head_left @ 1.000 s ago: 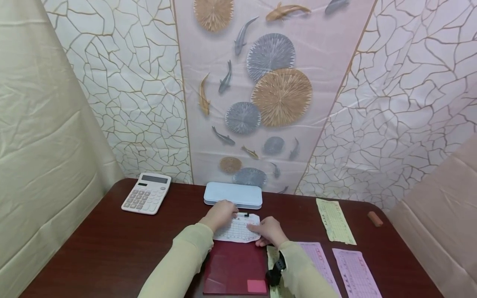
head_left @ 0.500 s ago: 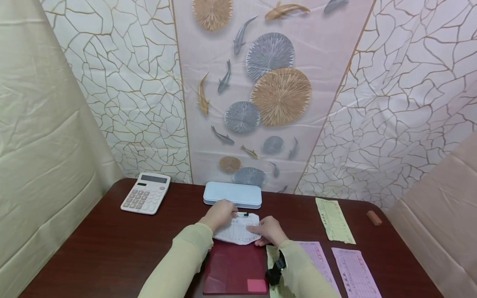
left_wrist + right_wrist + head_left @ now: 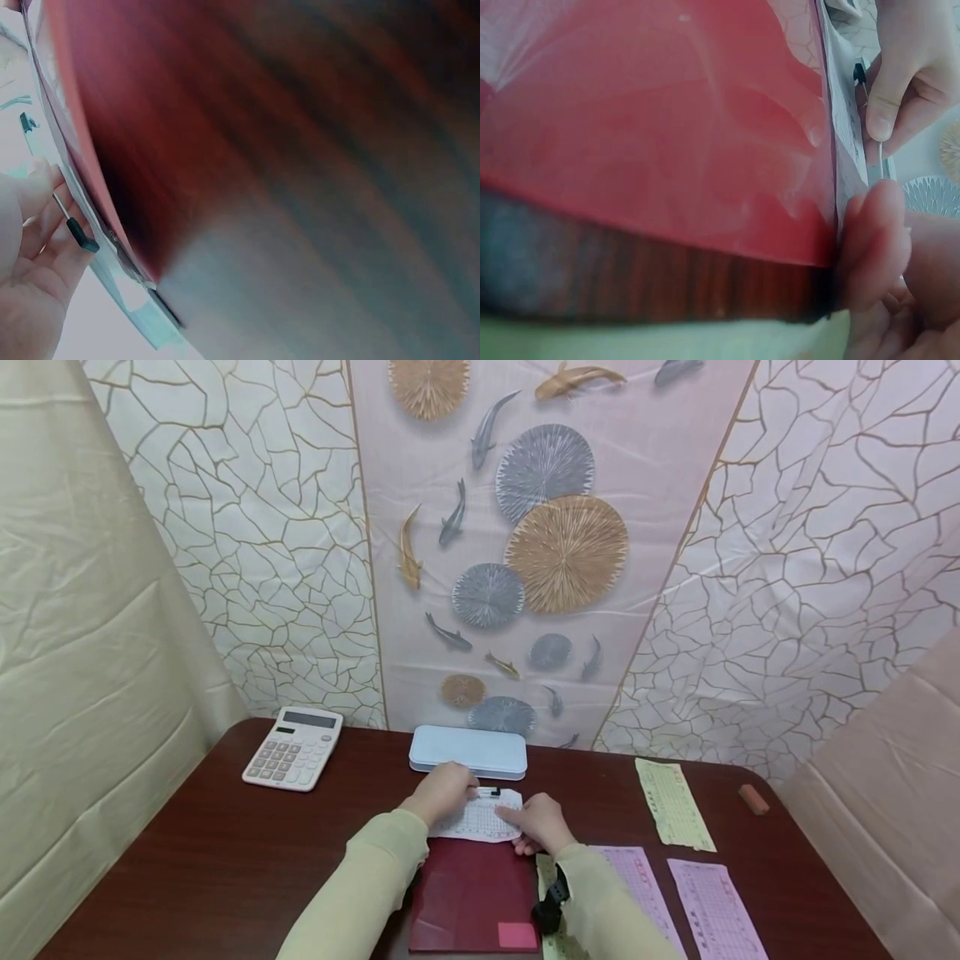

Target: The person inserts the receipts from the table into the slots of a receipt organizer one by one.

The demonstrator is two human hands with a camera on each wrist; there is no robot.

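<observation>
Left hand [image 3: 442, 792]: fingers drawn in, thumb pinching the metal clip [image 3: 491, 792] at the head of the red folder [image 3: 472, 893]. Right hand [image 3: 546, 823]: nearly closed, thumb over the right edge of the white sheet [image 3: 478, 821], which lies between both hands. The folder lies on the desk [image 3: 187, 852], nearer the person than either hand. A pale blue case [image 3: 468, 748] sits just beyond the left hand.

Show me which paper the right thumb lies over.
The white paper; its colour sets it apart: the yellow papers and purple papers lie farther right.
</observation>
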